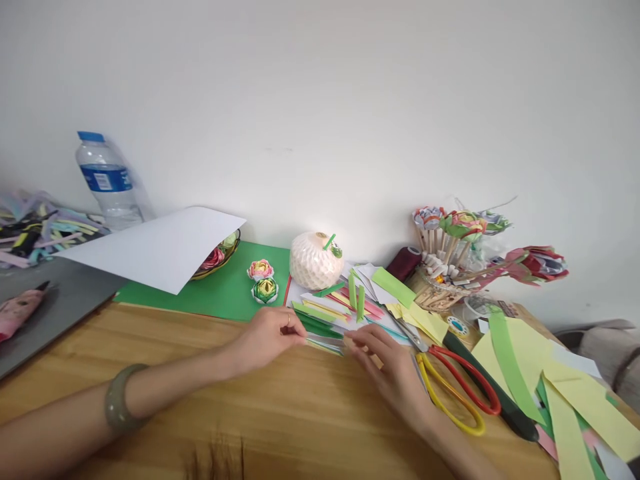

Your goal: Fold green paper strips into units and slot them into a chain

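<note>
My left hand [270, 341] pinches the left end of a few thin paper strips [325, 345], white and pale yellow, just above the wooden table. At the strips' right end, the curled fingertips of my right hand [384, 360] close in a pinch, partly hiding what lies between them. Right behind both hands spreads a pile of cut paper strips [320, 313] in green, yellow, pink and white. Scissors [453, 380] with one red and one yellow handle lie beside my right hand, blades toward the pile.
Two small paper flowers [264, 290] sit on green card [225, 293]. A white textured round ornament [316, 261] stands by the wall. White paper [155, 247] covers part of a basket. Left are a water bottle [105, 177] and glue gun [20, 310]; right, paper flowers [465, 225] and scraps [575, 393].
</note>
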